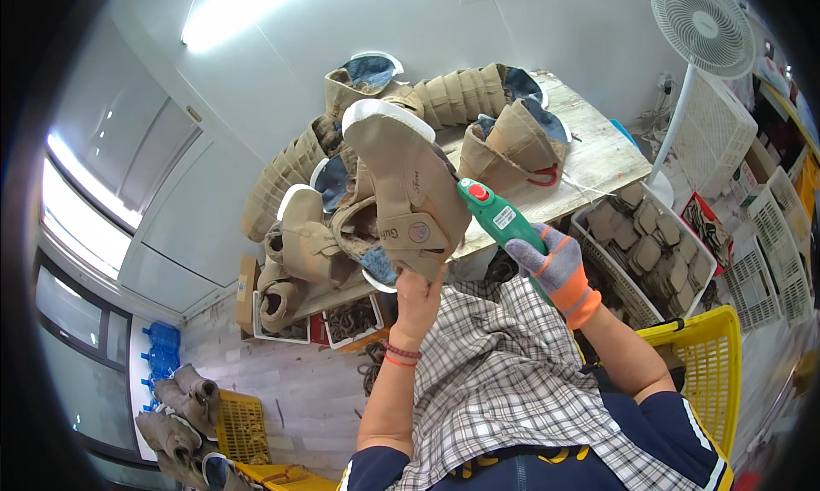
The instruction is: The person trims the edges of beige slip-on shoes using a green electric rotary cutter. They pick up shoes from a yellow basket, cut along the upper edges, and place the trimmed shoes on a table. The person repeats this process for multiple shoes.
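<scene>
My bare left hand (416, 306) grips the lower end of a tan boot upper (400, 179), holding it up in front of me. This upper has a white toe edge, a strap and a round badge. My right hand (555, 269), in a grey and orange glove, is closed around a green handheld power tool (504, 220) with a red button. The tool's front end is close beside the upper's right edge; I cannot tell whether they touch. Behind, rows of stacked boot uppers (465, 92) lie on the worktable (589, 141), some with blue lining. Red-handled scissors (544, 178) lie near the uppers at right.
A white crate (707, 273) of tan pieces stands right of the table, beside a yellow basket (726, 380). A standing fan (702, 26) is at the far right. More boot uppers and another yellow basket (242, 427) are on the floor at lower left.
</scene>
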The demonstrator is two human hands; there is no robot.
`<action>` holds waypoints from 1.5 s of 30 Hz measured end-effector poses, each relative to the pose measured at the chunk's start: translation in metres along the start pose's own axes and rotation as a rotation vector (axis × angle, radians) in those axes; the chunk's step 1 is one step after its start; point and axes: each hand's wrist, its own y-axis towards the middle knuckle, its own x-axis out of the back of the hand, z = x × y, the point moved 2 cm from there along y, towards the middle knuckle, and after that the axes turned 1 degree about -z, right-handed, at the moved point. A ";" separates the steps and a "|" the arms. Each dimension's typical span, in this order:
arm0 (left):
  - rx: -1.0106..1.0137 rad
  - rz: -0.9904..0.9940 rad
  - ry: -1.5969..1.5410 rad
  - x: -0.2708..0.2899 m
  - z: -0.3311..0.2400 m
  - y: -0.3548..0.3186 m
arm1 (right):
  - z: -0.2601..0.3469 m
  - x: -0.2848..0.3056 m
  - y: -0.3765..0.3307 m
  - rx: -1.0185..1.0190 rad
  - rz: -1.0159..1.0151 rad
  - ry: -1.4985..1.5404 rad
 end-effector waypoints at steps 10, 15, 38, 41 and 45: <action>-0.170 0.052 0.083 -0.025 0.003 -0.015 | 0.012 0.020 0.011 -0.085 -0.018 0.151; 0.109 0.020 -0.285 -0.027 -0.007 -0.015 | 0.003 0.029 0.019 -0.093 -0.033 0.199; 0.246 -0.167 -0.072 -0.056 0.088 0.092 | -0.040 0.077 0.043 -0.288 -0.082 0.201; 0.014 -0.212 0.554 -0.054 0.079 0.089 | -0.042 0.073 0.046 -0.295 -0.103 0.244; -0.039 -0.287 0.621 -0.064 0.061 0.083 | -0.051 0.084 0.038 -0.314 -0.113 0.238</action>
